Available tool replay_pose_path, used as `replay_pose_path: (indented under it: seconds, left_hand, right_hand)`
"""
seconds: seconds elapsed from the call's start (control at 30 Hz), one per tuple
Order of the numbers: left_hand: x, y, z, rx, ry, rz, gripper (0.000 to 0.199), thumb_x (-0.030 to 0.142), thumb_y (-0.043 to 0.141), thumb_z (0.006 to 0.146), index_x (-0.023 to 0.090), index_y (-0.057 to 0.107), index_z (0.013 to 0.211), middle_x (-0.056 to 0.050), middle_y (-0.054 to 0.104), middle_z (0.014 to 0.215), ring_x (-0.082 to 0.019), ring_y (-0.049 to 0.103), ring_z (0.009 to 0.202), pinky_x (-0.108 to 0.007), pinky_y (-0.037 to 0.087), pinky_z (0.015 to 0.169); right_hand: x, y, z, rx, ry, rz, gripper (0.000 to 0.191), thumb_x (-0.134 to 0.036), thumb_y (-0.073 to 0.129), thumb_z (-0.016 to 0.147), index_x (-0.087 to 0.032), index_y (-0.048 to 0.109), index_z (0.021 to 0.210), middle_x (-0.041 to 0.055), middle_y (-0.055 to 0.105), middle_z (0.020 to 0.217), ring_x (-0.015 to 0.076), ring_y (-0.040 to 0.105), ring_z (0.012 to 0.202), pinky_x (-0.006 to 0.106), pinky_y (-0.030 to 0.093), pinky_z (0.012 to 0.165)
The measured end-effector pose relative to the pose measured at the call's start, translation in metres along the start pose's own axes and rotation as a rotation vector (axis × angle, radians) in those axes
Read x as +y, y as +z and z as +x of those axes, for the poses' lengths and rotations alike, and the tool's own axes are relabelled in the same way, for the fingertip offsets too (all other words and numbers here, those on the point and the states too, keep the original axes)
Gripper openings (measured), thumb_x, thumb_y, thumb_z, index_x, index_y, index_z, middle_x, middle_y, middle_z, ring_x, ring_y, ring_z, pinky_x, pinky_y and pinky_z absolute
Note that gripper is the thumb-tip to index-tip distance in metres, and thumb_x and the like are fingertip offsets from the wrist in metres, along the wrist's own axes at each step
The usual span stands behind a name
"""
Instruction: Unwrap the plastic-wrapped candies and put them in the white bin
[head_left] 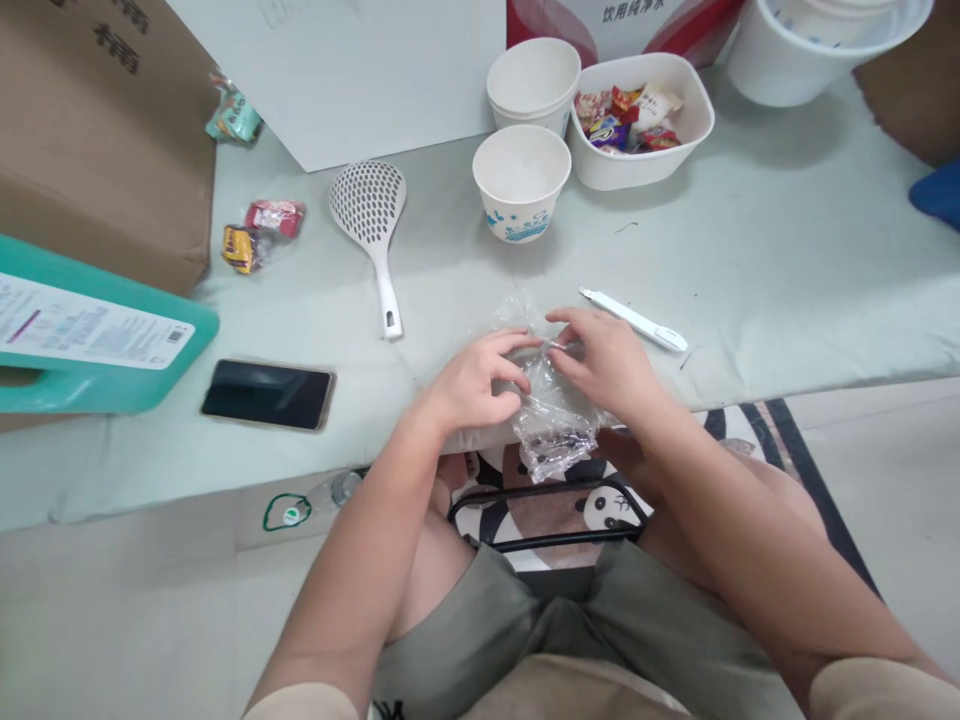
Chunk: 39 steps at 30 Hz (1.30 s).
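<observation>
A crumpled clear plastic bag (559, 425) lies at the table's near edge, its lower end hanging over the side. My left hand (484, 380) is at the bag's left, fingers bent and thumb close to a curled finger, closed on the film. From the right, my right hand (600, 355) pinches the bag's upper part between thumb and fingers. The fingertips of both hands almost meet there. Just beyond my right hand lies a white utility knife (634, 320). A white slotted skimmer (371, 215) rests farther off to the left.
Paper cups (521, 190) and a white tub (637, 175) of wrapped sweets stand at the back. To the left are a black phone (266, 395), loose sweets (274, 217), a green jug (184, 340) and a cardboard box (112, 180). A white bucket (787, 70) stands back right.
</observation>
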<state>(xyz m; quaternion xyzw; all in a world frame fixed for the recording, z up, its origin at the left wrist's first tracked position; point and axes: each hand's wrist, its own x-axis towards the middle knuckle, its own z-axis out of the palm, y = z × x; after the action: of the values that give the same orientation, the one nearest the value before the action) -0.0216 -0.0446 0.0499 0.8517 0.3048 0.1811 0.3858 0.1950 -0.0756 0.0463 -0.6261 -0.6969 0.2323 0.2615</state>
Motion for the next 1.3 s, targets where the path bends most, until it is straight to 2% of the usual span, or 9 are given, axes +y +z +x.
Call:
replay_pose_path:
  seconds: [0.17,0.33,0.53,0.63,0.73,0.97,1.1,1.2,1.3]
  left_hand:
    - [-0.006,-0.002,0.002,0.474,-0.051,0.06,0.025,0.012,0.059,0.077,0.021,0.077,0.092,-0.009,0.077,0.116,-0.026,0.073,0.111,-0.048,0.057,0.107]
    - [-0.019,0.0,0.009,0.873,-0.324,-0.308,0.05,0.034,0.077,0.08,0.023,0.06,0.127,-0.013,0.063,0.14,-0.028,0.059,0.138,-0.043,0.045,0.12]
    - [0.005,0.0,0.018,0.636,-0.518,-1.109,0.075,0.038,0.082,0.083,0.023,0.043,0.146,-0.016,0.059,0.153,-0.024,0.067,0.131,-0.03,0.058,0.103]
    - [0.017,-0.004,0.02,0.554,-0.593,-1.219,0.071,0.027,0.084,0.083,0.017,0.047,0.142,-0.016,0.069,0.138,-0.011,0.073,0.085,-0.019,0.058,0.068]
    - [0.02,-0.006,0.02,0.444,-0.622,-1.29,0.061,0.026,0.089,0.078,0.014,0.056,0.129,-0.012,0.075,0.119,0.0,0.049,0.053,-0.014,0.042,0.047]
    - [0.014,0.001,0.019,0.392,-0.533,-1.322,0.063,0.042,0.101,0.061,0.016,0.073,0.111,-0.006,0.071,0.118,-0.002,0.058,0.065,-0.013,0.046,0.053]
    - [0.015,0.007,0.018,0.22,-0.463,-1.396,0.077,0.057,0.101,0.053,0.016,0.075,0.112,-0.011,0.073,0.126,-0.018,0.073,0.102,-0.025,0.06,0.084]
    - [0.018,0.01,0.019,0.055,-0.546,-1.398,0.071,0.048,0.103,0.053,0.015,0.074,0.109,-0.008,0.079,0.099,-0.019,0.075,0.086,-0.03,0.06,0.077]
    - [0.018,0.009,0.021,0.221,-0.607,-1.307,0.054,0.03,0.103,0.054,0.015,0.072,0.095,0.002,0.072,0.072,-0.009,0.065,0.06,-0.02,0.051,0.058]
  right_hand:
    - [-0.007,-0.011,-0.001,0.119,0.261,0.318,0.022,-0.023,0.066,0.082,-0.021,0.072,0.103,0.0021,0.071,0.081,0.0182,0.066,0.073,0.036,0.053,0.074]
    - [-0.007,-0.018,-0.001,0.25,0.451,0.845,0.01,-0.027,0.07,0.083,-0.023,0.061,0.085,-0.004,0.064,0.074,0.0107,0.066,0.066,0.026,0.053,0.067]
    - [-0.009,-0.02,0.002,0.22,0.498,1.294,0.026,-0.026,0.079,0.075,-0.024,0.054,0.082,-0.0065,0.071,0.081,0.0072,0.069,0.061,0.02,0.056,0.062]
    - [-0.011,-0.02,0.0,0.168,0.431,1.379,0.032,-0.028,0.084,0.072,-0.024,0.053,0.083,-0.0073,0.072,0.08,0.0068,0.067,0.058,0.021,0.057,0.063]
    - [-0.011,-0.02,-0.002,0.127,0.372,1.427,0.037,-0.034,0.086,0.072,-0.026,0.052,0.083,-0.0071,0.072,0.082,0.0076,0.065,0.058,0.024,0.057,0.066]
    - [-0.009,-0.03,-0.011,-0.022,0.292,1.552,0.039,-0.045,0.085,0.073,-0.029,0.05,0.084,-0.0113,0.06,0.071,0.0083,0.06,0.054,0.033,0.061,0.074]
    - [-0.014,-0.029,-0.018,-0.121,0.268,1.593,0.037,-0.045,0.083,0.075,-0.029,0.051,0.085,-0.0113,0.055,0.066,0.0095,0.059,0.053,0.034,0.06,0.071]
    - [-0.018,-0.025,-0.018,-0.194,0.276,1.628,0.041,-0.044,0.086,0.074,-0.028,0.05,0.085,-0.0112,0.057,0.067,0.0103,0.061,0.055,0.032,0.058,0.069]
    - [-0.015,-0.023,-0.013,-0.141,0.3,1.597,0.042,-0.041,0.087,0.074,-0.027,0.049,0.086,-0.0118,0.058,0.066,0.0076,0.056,0.051,0.028,0.056,0.064]
